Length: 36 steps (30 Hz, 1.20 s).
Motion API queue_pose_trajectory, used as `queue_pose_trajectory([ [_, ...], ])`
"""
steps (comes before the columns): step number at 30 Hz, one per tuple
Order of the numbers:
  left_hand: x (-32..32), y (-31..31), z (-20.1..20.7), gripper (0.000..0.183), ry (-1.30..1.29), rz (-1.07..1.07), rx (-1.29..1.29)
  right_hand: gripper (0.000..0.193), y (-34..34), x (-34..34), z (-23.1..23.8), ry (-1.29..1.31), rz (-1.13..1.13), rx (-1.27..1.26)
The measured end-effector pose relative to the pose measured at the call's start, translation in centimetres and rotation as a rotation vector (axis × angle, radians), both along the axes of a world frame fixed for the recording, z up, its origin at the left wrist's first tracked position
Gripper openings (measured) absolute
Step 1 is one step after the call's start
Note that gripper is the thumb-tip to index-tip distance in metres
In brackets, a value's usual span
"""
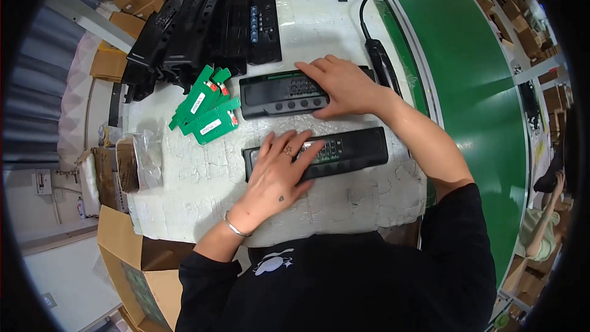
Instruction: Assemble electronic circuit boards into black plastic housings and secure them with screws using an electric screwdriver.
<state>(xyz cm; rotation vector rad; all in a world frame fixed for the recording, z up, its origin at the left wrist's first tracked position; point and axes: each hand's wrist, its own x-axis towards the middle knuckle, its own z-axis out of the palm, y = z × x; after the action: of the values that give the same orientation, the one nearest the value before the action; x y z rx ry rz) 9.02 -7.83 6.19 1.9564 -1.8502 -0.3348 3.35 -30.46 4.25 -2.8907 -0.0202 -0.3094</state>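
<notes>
The green conveyor (pixel 458 55) runs along my right side, and beside it stands the pale, scuffed work surface (pixel 344 209) in front of me. At its far left lies a heap of black housings (pixel 190 31), and below its near left corner sits an opened cardboard box (pixel 123 233). Two long black panels lie crosswise before me, one behind the other with a narrow strip of the surface between them. My right hand (pixel 347 86) reaches across the far panel (pixel 264 95), clasping it between the thumb at its near edge and the fingers at its far one. My left hand (pixel 276 172) rests with fingers spread apart over the left part of the near panel (pixel 362 147), its thumb by the near edge (how hard it presses, I cannot tell). Just beyond my right hand lies a black corded tool (pixel 382 64), its cable curving up and away. Left of the panels, several green circuit boards (pixel 212 120) overlap in a loose pile, with white labels and small red parts on them. Smallest are the silvery bracelet (pixel 235 226) around my left wrist and the ring (pixel 287 152) on a left finger.
</notes>
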Motion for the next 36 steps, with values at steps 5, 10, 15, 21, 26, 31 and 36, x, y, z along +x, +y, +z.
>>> queue_pose_trajectory([
  [5, 1.3, 2.1, 2.3, 0.051, 0.347, 0.318, -0.310, 0.071, 1.4, -1.8, 3.7, -0.154, -0.046, 0.039],
  [10, 3.3, 2.0, 5.0, 0.074, 0.221, 0.207, -0.251, 0.079, 5.2, -6.1, 4.9, 0.260, 0.097, 0.196],
  [15, 2.8, 1.6, 3.0, 0.075, -0.008, 0.108, 0.217, 0.083, 5.2, -5.4, 5.0, 0.385, 0.042, 0.335],
  [21, 1.6, 3.9, 1.7, 0.069, -0.191, -0.054, 0.021, 0.077, 5.9, -4.5, 3.8, 0.822, 0.204, 0.566],
  [26, 2.2, 3.6, 3.4, 0.065, -0.081, -0.146, -0.019, 0.078, 7.6, -7.5, 3.8, 0.830, 0.010, 0.911],
  [31, 9.6, 0.5, 7.5, 0.056, -0.153, -0.032, -0.326, 0.078, 3.1, -17.4, 5.0, 0.362, -0.356, 1.411],
  [36, 22.7, -4.5, 8.8, 0.036, -0.115, 0.510, -0.321, 0.049, -1.0, -36.6, 3.3, -0.521, -1.297, 1.206],
])
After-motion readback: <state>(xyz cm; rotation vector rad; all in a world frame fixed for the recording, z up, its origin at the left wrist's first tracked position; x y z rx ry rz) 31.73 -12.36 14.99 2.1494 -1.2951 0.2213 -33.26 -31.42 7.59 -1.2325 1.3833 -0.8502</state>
